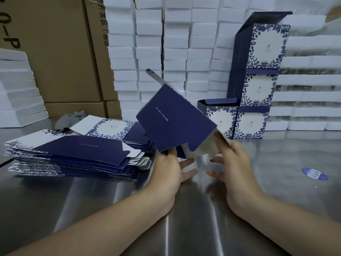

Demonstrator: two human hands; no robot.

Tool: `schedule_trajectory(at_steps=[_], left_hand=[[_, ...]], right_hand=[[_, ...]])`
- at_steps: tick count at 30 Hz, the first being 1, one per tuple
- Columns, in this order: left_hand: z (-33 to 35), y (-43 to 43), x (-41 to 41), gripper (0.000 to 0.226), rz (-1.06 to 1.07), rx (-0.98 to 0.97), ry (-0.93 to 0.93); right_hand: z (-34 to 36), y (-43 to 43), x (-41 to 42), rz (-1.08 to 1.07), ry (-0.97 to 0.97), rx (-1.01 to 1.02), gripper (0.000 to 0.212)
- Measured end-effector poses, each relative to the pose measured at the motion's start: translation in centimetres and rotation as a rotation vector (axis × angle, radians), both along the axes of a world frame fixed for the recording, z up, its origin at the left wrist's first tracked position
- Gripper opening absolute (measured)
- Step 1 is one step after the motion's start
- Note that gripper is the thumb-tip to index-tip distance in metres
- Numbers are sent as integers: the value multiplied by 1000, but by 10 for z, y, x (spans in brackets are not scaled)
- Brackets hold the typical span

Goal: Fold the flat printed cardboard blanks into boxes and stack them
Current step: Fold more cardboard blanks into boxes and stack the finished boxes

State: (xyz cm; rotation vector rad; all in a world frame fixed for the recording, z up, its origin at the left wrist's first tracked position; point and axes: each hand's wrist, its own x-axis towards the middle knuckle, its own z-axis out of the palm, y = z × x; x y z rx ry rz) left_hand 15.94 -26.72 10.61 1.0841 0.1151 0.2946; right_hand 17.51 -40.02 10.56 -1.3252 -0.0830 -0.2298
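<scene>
Blanks (pixel 77 154) lie in two fanned piles at left, handy for us, too many to count. Our left hand (pixel 169 170), fingers splayed, props one half-formed box (pixel 175 119) tilted, bottom flaps toward us for tucking. Our right hand (pixel 232 163), fingers spread, meets its silver flap (pixel 201 150), grip blurred. Four finished boxes (pixel 258 89) stack at right.

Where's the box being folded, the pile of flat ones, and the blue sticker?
half-folded box (pixel 173 117), head view, dark blue side panel.
pile of flat blanks (pixel 83 146), head view, top blank's blue part.
blue sticker (pixel 314 174), head view, its middle.
</scene>
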Motion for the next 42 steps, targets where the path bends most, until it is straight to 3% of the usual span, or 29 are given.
schedule_trajectory(at_steps=[3, 7, 10, 13, 16, 20, 23, 27, 31, 36, 39, 42], left_hand=[[-2, -1, 2, 16, 13, 22, 13], [-6, 0, 6, 15, 11, 96, 17], [-8, 1, 7, 19, -19, 159, -4], [-5, -1, 1, 29, -12, 220, -21], [-2, -1, -5, 38, 34, 271, -20], [-1, 2, -10, 30, 0, 361, -72], [0, 3, -10, 15, -90, 333, -45], [4, 2, -10, 18, -192, 388, 18], [6, 3, -13, 38, -282, 462, 21], [8, 8, -14, 30, -293, 374, 16], [7, 8, -13, 22, -306, 381, -2], [6, 7, -13, 32, -295, 365, -11]], right_hand=[[3, -3, 2, 11, -4, 46, 36], [-1, -1, 5, 72, 36, 47, 43], [-5, -1, 5, 72, -98, -32, 24], [-12, -3, 8, 38, -52, 30, 38], [-9, -4, 14, 55, 12, -44, 19], [-8, -1, 11, 93, -24, -199, 40], [-8, -1, 9, 55, -41, -155, 51], [-3, -3, 7, 69, -8, -83, 43], [1, -2, 3, 95, 15, -109, 47], [2, 1, -1, 262, 25, -109, 56], [4, 1, -2, 408, 15, -196, 49], [4, -3, 0, 468, 80, -145, 39]])
